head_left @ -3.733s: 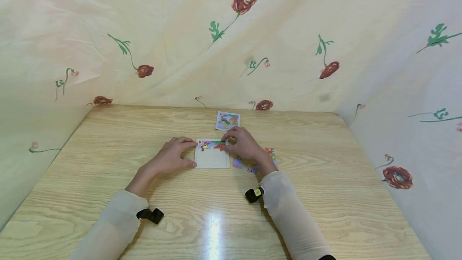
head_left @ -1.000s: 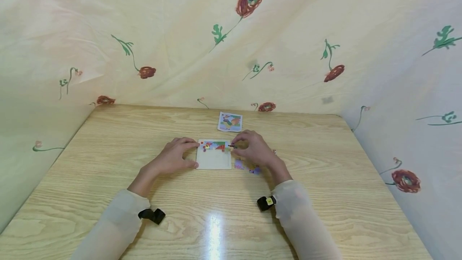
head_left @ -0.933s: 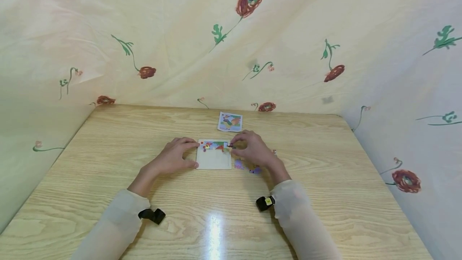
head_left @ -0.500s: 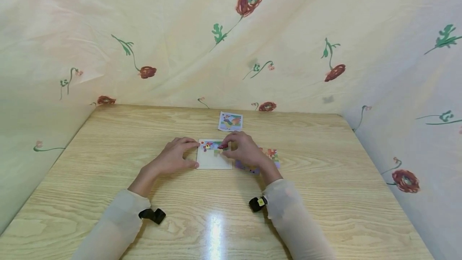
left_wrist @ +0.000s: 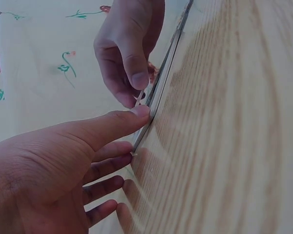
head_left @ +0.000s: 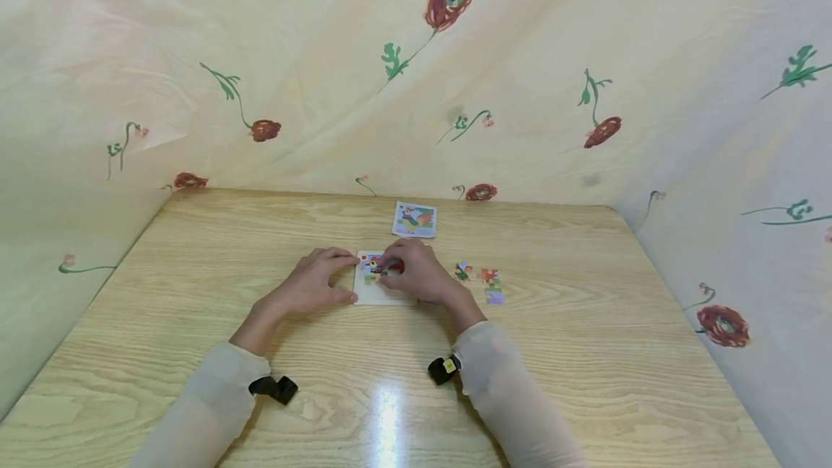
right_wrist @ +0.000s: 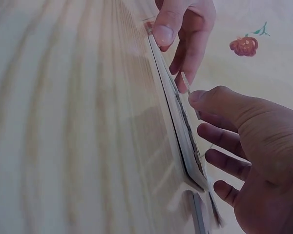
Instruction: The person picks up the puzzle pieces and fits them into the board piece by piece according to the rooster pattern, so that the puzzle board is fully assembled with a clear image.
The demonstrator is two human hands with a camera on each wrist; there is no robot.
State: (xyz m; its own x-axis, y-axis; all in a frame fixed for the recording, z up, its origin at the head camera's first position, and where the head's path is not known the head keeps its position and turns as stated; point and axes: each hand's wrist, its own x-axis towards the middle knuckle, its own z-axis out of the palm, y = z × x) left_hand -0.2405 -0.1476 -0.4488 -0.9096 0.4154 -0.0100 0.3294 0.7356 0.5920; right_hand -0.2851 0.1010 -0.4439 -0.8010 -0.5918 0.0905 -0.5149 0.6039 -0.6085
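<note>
A shallow white puzzle tray [head_left: 369,296] lies on the table, with a colourful strip of puzzle pieces along its far side. At its left edge, my left hand [head_left: 313,280] rests the index fingertip near the far corner and the thumb near the close corner. The left wrist view shows that thumb [left_wrist: 132,117] on the tray's rim. Over the tray, my right hand [head_left: 419,273] pinches a puzzle piece [right_wrist: 185,83] between thumb and fingers. It stands tilted close above the tray in the right wrist view. The hand hides the tray's right part.
Several loose puzzle pieces [head_left: 490,277] lie to the tray's right, some partly hidden by my right wrist. Behind the tray lies a small picture card [head_left: 414,220]. A flowered cloth [head_left: 312,56] hangs at the table's back and sides.
From the tray's right edge, my right hand has carried the puzzle piece leftward over the tray, uncovering loose pieces on the right. The left hand has stayed at the tray's left edge.
</note>
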